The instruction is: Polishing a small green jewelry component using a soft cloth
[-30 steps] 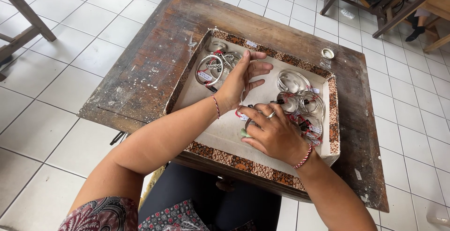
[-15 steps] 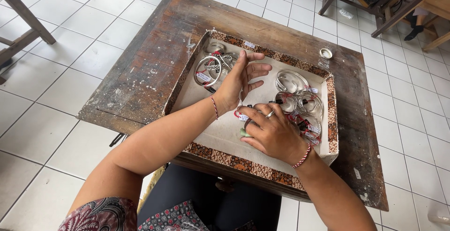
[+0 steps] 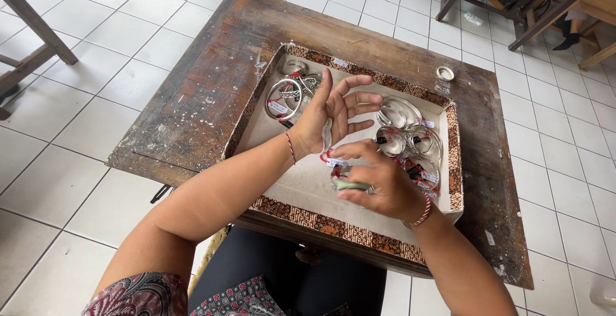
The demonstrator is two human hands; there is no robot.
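Note:
My left hand (image 3: 337, 112) hovers over the middle of a shallow tray with a patterned brown rim (image 3: 333, 227). Its fingers are spread and a thin pale strip lies against the palm. Just below it, my right hand (image 3: 378, 184) is closed around a silver bangle (image 3: 348, 186) with a red string and a white tag (image 3: 335, 161). One cluster of silver bangles (image 3: 287, 96) lies in the tray's far left corner. Another pile of tagged bangles (image 3: 410, 137) lies at the right side, beside my right hand.
The tray rests on a worn dark wooden table (image 3: 192, 104), with a small round metal cap (image 3: 444, 72) near the far edge. Around it is white tiled floor, with wooden furniture legs at top right (image 3: 532, 1) and far left (image 3: 32, 27). Another person's foot (image 3: 568, 39) shows at top right.
My left hand has lifted and opened, its fingers going from curled to spread. My right hand has shifted slightly left with the bangle, under the left palm.

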